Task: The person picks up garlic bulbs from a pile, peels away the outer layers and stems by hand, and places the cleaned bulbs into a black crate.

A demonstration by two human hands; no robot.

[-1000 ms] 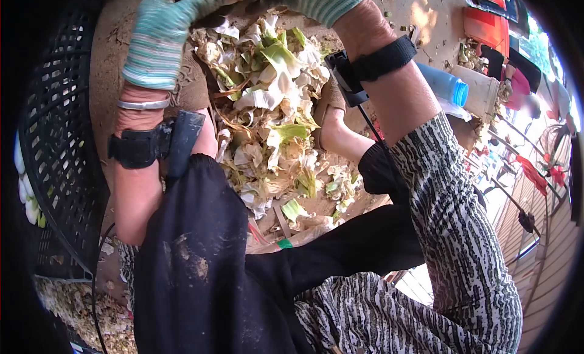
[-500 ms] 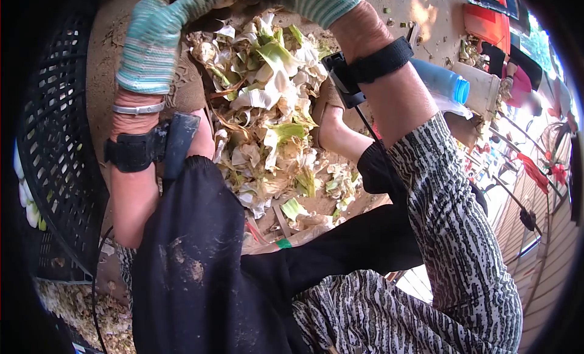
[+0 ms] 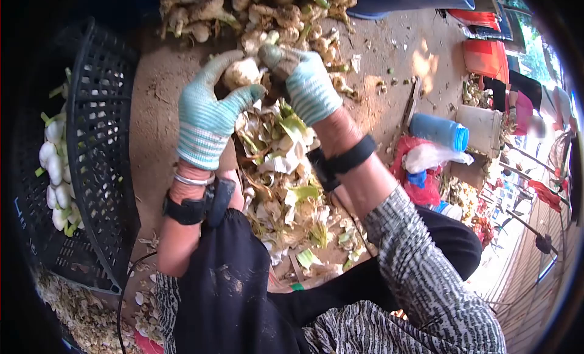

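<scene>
Both hands wear striped teal-and-white gloves. My left hand (image 3: 210,110) is closed round a pale garlic bulb (image 3: 242,74), with its thumb beneath and fingers above. Just right of the bulb, my right hand (image 3: 307,80) has its fingers pressed together; what they hold, if anything, is hidden. Beyond the hands lies a heap of unpeeled garlic bulbs with stems (image 3: 280,16). Peeled leaves and skins (image 3: 292,171) are piled below the hands, between the legs.
A black perforated crate (image 3: 103,129) at left holds white trimmed bulbs (image 3: 56,165). At right are a blue plastic jar (image 3: 435,130), a white bucket (image 3: 480,129), red bags (image 3: 410,162) and an orange tub (image 3: 485,57). A co-worker in pink (image 3: 522,110) shows at far right.
The view has tilted further forward, bringing the garlic heap into sight. Both hands now appear lower in the picture, and the bulb in my left hand shows.
</scene>
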